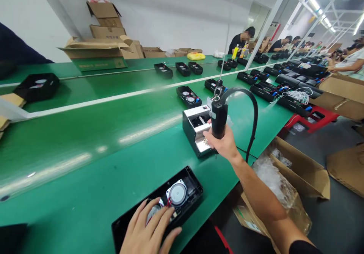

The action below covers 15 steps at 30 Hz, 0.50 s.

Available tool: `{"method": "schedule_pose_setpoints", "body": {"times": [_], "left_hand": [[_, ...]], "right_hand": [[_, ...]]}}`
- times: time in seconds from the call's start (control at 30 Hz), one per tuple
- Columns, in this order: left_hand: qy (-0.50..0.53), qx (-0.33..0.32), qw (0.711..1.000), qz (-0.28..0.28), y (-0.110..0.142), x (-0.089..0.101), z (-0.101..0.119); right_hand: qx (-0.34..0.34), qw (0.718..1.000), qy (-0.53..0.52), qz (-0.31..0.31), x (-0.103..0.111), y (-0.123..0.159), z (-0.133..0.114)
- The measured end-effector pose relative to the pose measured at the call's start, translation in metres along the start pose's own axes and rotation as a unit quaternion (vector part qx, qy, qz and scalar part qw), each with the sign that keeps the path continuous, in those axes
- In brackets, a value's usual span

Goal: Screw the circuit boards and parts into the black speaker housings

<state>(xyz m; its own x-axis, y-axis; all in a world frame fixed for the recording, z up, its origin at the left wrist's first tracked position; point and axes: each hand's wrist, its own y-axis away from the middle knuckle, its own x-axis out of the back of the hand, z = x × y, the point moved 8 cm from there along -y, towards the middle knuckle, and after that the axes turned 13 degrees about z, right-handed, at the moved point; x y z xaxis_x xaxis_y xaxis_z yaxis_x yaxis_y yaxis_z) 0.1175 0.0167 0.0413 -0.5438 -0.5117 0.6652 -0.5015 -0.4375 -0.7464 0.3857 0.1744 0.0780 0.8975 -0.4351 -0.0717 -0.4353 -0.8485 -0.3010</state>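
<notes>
Clock centred on the black open-topped rectangular housing, probably plastic (192, 184): it lies flat on the smooth green bench surface (85, 189), near edge of the bench, long axis about 8 to 2.

Left hand (150, 225) comes in from 6 and lies across the housing, fingers spread, thumb apart, not closed round anything. Fingertips sit by the thin red wires (170, 202); can't tell from here if they press or pinch something.

Right hand (224, 144), at 1 to 2, wrapped round the black cylindrical power driver (219, 119), clamped on the lower barrel. Driver near upright, thin line above it, thick black hose (256, 113) arcing off its 3 o'clock side. Bit end is just beside the silver-and-black boxy metal dispenser (190, 132) at 1; contact unclear.

Handling, my read: housing stiff, fairly light, likely to skid on that slick top. Hold by the outer long walls, 5 and 11. Delicate bits: wires and the round pale-grey metal-framed speaker unit (178, 193) at 2; keep fingers off both. Driver looks dense and rigid, the line probably taking some weight; barrel's the right hold, hose may tug towards 3.
</notes>
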Motion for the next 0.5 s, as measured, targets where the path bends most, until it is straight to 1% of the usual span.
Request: {"method": "schedule_pose_setpoints", "body": {"times": [0.07, 0.17, 0.23, 0.3, 0.37, 0.5], "left_hand": [[-0.015, 0.019, 0.999, -0.037, 0.005, -0.013, 0.004], [-0.030, 0.023, 0.994, -0.104, 0.015, -0.030, 0.011], [-0.031, 0.018, 0.991, -0.127, 0.018, -0.035, 0.013], [-0.033, 0.025, 0.990, -0.133, 0.017, -0.036, 0.013], [-0.032, 0.030, 0.990, -0.131, 0.015, -0.035, 0.012], [-0.017, 0.043, 0.990, -0.134, 0.012, -0.032, 0.012]], "right_hand": [[-0.027, 0.997, -0.053, -0.040, -0.003, 0.020, -0.006], [-0.041, 0.984, -0.161, -0.067, -0.005, 0.054, -0.023], [-0.043, 0.972, -0.221, -0.074, -0.008, 0.076, -0.033], [-0.036, 0.964, -0.251, -0.082, -0.012, 0.096, -0.038], [-0.031, 0.967, -0.235, -0.098, -0.019, 0.113, -0.035], [-0.038, 0.981, -0.142, -0.127, -0.031, 0.134, -0.017]]}}
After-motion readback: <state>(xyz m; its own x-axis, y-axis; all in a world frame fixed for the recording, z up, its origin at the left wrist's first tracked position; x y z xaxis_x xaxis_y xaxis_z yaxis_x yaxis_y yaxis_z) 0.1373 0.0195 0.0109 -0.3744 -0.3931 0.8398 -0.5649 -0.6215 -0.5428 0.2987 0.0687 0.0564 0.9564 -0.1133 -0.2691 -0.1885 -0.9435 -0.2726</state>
